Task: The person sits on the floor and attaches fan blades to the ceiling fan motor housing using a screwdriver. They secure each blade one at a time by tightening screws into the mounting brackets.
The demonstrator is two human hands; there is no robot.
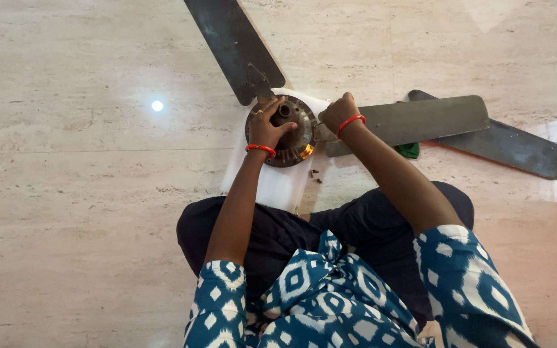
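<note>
Two hands are laid on one round fan motor [289, 131], set on a white sheet [277, 183] on the pale floor [85, 193]. The left hand [267, 127] is spread over the hub, fingers curled on it; the right hand [338, 113] is clenched at the rim, by a blade mount. Three dark blades [420, 119] are counted. One red bangle is worn on each wrist, forearms stretched forward.

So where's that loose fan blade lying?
In the head view, the loose blade lies on the floor at the far right, partly under the attached blade, beyond the right hand.
</note>
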